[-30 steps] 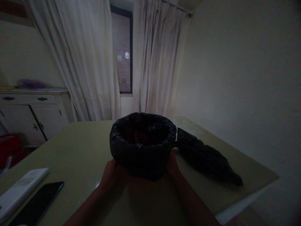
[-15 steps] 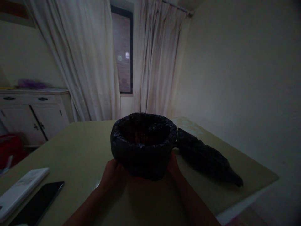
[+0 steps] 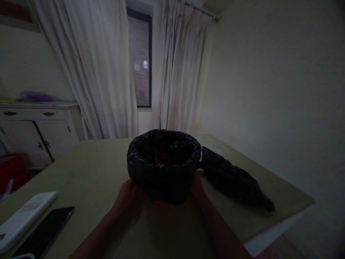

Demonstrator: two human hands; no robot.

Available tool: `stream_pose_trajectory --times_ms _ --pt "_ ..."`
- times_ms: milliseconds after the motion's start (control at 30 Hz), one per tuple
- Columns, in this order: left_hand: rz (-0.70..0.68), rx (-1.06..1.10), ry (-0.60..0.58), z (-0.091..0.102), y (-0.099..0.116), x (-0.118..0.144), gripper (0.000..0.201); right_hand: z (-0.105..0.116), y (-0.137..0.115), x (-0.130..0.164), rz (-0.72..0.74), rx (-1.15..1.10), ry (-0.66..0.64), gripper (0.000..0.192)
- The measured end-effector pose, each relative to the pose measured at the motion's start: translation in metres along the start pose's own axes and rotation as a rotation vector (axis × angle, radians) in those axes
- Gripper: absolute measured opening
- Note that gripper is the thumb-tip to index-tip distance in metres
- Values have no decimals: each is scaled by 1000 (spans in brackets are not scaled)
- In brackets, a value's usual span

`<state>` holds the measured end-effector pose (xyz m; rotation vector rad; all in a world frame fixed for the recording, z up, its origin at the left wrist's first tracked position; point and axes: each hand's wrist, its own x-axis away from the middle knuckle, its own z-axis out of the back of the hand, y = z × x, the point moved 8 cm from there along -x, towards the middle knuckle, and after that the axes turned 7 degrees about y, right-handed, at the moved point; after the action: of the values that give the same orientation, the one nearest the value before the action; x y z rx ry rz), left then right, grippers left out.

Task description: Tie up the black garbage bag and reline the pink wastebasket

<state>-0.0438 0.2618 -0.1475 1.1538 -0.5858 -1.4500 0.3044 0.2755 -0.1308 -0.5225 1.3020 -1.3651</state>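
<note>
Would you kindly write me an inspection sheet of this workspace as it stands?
Surface: pale green table, dimly lit.
Job's things: round bin lined with a black bag, upright on the table; a second black bag lies flat beside it on the right.
Clutter: black phone and white remote at the near left edge.
Hands: left hand and right hand press the bin's lower sides.
Cables: nothing seen.
Surroundings: white curtains, dark window, white cabinet, bare wall.

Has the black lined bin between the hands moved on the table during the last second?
No. The bin sits at the same spot beside the loose black bag; only the camera shifted slightly.
</note>
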Motion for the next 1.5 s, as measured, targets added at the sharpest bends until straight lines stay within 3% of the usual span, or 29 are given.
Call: stream_pose_trajectory --times_ms 200,400,567,733,833,900,1000,1067,1200,1300,1400,1500 --pt "-12 44 16 8 14 1 31 5 7 -1 1 -101 103 36" --pt "40 73 336 67 29 -3 21 13 5 9 -51 -168 136 47" --pt "-14 125 412 101 62 5 29 33 -18 10 -73 -188 128 51" --pt "-119 75 435 124 128 -3 52 81 -76 -30 -41 -83 242 58" --pt "-166 -110 404 129 167 -19 63 94 -126 -61 6 12 166 57" --pt "-199 -234 341 126 185 -30 69 93 -162 -74 83 217 70 48" --pt "-217 -301 168 113 198 -40 65 84 -203 -80 237 710 -65 26" --pt "-242 -283 101 107 203 -41 53 80 -219 -80 278 846 -101 15" --pt "-297 -273 124 111 217 -40 35 72 -243 -78 315 910 -91 15" --pt "-313 -240 215 128 233 -40 35 74 -271 -77 355 890 43 30" --pt "-254 -79 318 149 244 -43 39 80 -306 -75 425 751 229 31" --pt "-162 165 260 149 247 -48 41 78 -330 -80 413 631 272 26"
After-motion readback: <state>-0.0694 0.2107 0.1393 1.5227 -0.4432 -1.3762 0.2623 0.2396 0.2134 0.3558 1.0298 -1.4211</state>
